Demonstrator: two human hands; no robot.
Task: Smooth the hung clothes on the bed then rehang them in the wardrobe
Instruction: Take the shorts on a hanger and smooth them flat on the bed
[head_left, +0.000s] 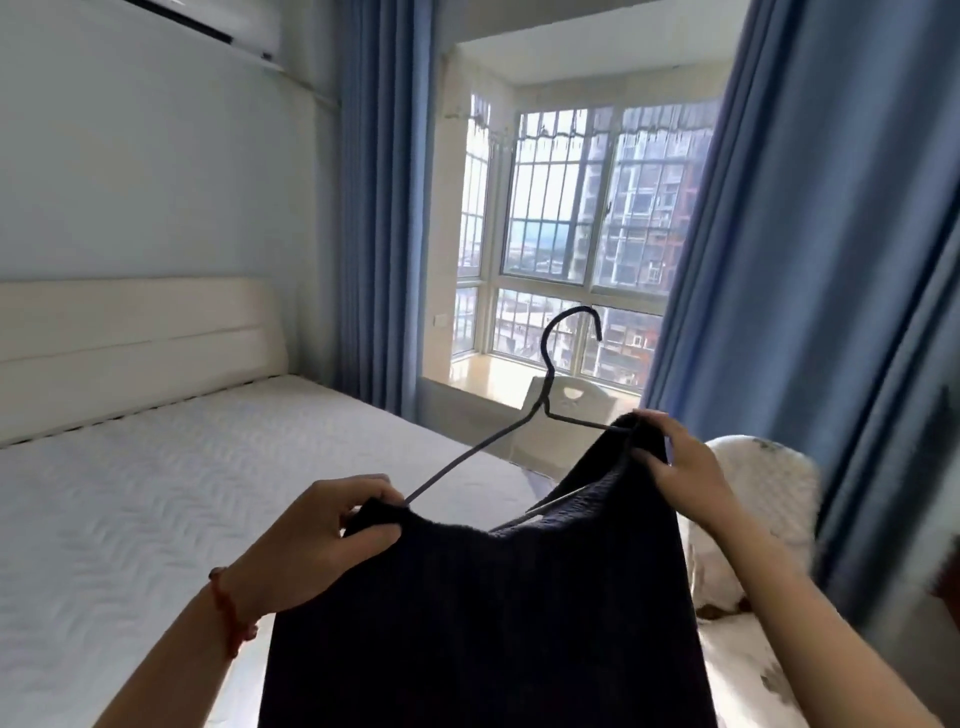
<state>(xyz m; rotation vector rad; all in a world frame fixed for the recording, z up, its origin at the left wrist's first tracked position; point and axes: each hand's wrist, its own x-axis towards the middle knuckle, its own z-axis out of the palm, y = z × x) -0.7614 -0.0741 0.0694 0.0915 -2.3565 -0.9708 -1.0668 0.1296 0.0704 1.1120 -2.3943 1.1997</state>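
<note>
Both hands raised in front, each gripping cloth

The left hand (317, 540) pinches with thumb over curled fingers, a red cord on its wrist; the right hand (680, 467) sits higher, fingers curled.

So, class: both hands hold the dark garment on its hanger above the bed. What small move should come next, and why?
Probably lower the dark garment flat onto the bed: the left hand and right hand grip its shoulders over the hanger, in mid-air.
</note>
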